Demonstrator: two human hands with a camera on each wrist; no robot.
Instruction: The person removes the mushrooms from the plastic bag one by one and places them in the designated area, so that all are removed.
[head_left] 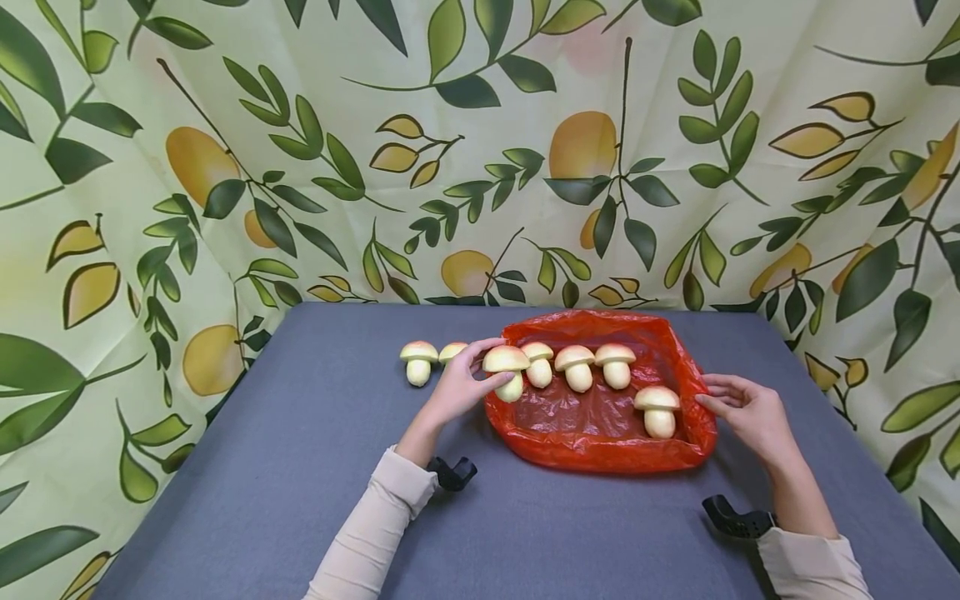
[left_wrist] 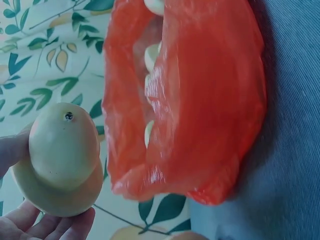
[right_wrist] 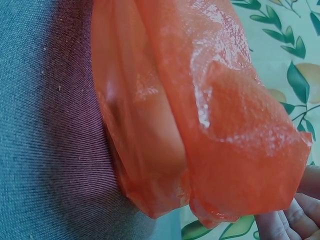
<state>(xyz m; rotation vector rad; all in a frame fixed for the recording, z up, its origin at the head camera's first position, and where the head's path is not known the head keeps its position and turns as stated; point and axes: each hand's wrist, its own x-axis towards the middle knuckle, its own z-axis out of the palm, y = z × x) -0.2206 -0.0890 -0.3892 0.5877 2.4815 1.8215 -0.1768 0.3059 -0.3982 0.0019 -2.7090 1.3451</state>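
My left hand (head_left: 459, 385) pinches a toy mushroom (head_left: 506, 360) with a pale stem and rounded cap, above the left rim of a red plastic bag (head_left: 600, 454). In the left wrist view the mushroom (left_wrist: 64, 145) shows its stem end, with thumb and fingers on either side of the cap. The bag lies with its mouth spread wide, and several like mushrooms (head_left: 576, 368) are inside, one (head_left: 659, 412) apart from the others at the right. My right hand (head_left: 750, 415) grips the bag's right rim between thumb and fingers; in the right wrist view the bag partly hides those fingers.
Two more mushrooms stand on the grey tabletop (head_left: 300, 467) left of the bag: one (head_left: 418, 362) in full sight, the other (head_left: 452, 352) partly behind my left hand. A leaf-and-fruit patterned cloth (head_left: 465, 167) hangs behind the table and along its sides.
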